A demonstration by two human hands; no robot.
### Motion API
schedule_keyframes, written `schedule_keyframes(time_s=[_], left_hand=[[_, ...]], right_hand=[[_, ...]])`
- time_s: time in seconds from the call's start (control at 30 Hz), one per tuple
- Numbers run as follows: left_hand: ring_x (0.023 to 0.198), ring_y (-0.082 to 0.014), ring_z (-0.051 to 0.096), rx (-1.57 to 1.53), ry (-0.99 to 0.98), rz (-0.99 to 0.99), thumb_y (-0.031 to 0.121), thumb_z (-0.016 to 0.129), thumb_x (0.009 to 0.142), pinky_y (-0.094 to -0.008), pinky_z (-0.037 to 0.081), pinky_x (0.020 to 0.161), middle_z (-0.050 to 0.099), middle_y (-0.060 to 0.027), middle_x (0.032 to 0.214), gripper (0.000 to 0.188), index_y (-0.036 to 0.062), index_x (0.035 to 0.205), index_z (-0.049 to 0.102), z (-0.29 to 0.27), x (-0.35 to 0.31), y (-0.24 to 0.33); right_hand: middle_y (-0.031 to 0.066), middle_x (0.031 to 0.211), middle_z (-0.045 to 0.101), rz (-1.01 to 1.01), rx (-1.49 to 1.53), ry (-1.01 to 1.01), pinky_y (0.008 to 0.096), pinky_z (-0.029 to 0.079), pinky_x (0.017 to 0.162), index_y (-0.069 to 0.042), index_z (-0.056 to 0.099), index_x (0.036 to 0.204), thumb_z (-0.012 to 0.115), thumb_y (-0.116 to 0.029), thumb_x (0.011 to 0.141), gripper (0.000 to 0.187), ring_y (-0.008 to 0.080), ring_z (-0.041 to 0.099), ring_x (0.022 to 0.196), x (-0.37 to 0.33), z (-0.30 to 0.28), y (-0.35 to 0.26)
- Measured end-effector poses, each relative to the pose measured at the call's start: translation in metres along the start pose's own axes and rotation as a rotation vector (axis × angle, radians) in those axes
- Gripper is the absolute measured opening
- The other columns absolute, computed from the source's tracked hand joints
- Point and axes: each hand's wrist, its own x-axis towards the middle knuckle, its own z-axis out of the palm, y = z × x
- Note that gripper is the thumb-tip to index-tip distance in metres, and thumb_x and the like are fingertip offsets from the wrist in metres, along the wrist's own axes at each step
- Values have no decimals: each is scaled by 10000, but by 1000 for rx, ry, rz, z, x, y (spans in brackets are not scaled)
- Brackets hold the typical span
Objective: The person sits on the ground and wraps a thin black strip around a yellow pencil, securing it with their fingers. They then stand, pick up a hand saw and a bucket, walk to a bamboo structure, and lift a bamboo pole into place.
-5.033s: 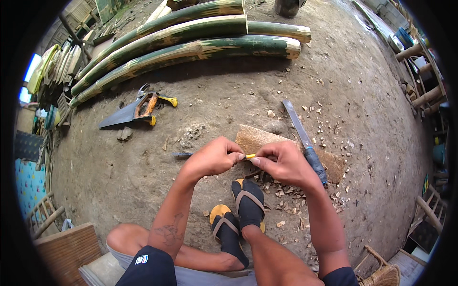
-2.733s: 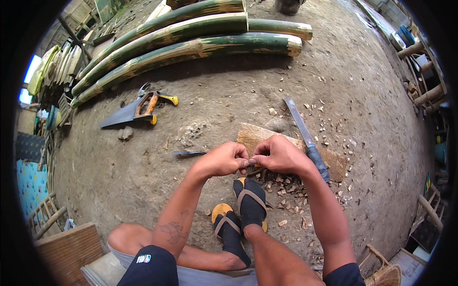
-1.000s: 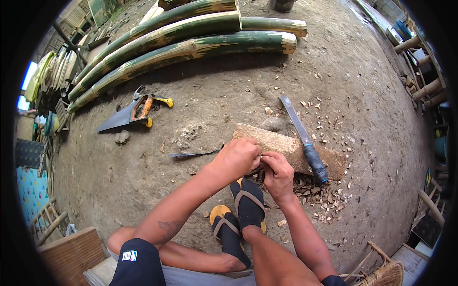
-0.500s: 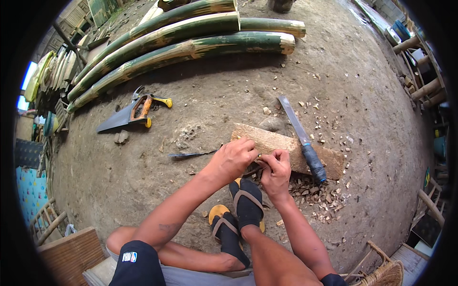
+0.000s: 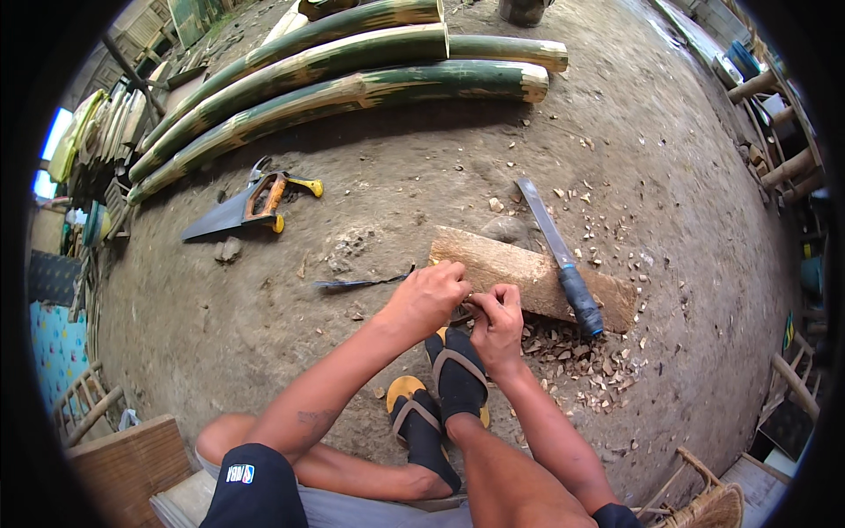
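My left hand and my right hand are close together above my feet, at the near edge of a wooden block. Both have their fingers pinched. What lies between the fingertips is too small and too covered to name. A thin dark strip reaches toward my left hand from the left; whether the hand holds its end is hidden. Across the block's right part rests a machete, its dark wrapped handle toward me and its blade pointing away. My right hand is apart from that handle.
Wood chips lie scattered around the block's right end. A handsaw and a yellow-handled hammer lie on the ground at left. Thick green bamboo poles lie at the back. A wooden board stands at the lower left.
My right hand has shifted slightly left and toward me, closer to the left hand. Both remain pinched. The whole view has shifted a little; the machete and block stay put.
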Motion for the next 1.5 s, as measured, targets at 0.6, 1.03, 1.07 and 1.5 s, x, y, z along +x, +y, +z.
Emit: schedule_keyframes(time_s=[0.6,1.03,1.07,1.5], left_hand=[[628,-111,673,-1245,-161,-874,181,717,935,-243,558,556,713,-68,772,195,-13,926,703,22,-4,-11],[621,-53,580,-1372,98,-714,225,724,945,-216,462,564,663,8,743,225,0,948,733,39,-7,4],[629,-55,584,-1338,106,-689,215,717,949,-221,470,573,668,5,748,221,-5,955,734,42,-6,3],[764,-69,643,-1188,98,-478,123,693,939,-262,528,694,742,-33,841,173,-35,990,741,62,-9,-18]], right_hand=[[147,910,506,27,-32,14,395,470,710,-15,682,957,676,59,829,148,300,530,829,-11,6,-3],[121,929,504,286,140,104,357,469,752,28,662,902,650,-18,906,48,242,539,838,-15,13,-4],[110,937,507,319,169,91,342,476,765,33,653,914,638,-31,927,68,222,546,850,-16,14,-1],[57,941,633,727,731,43,266,547,755,38,652,993,620,-93,994,135,119,647,808,-12,21,28]])
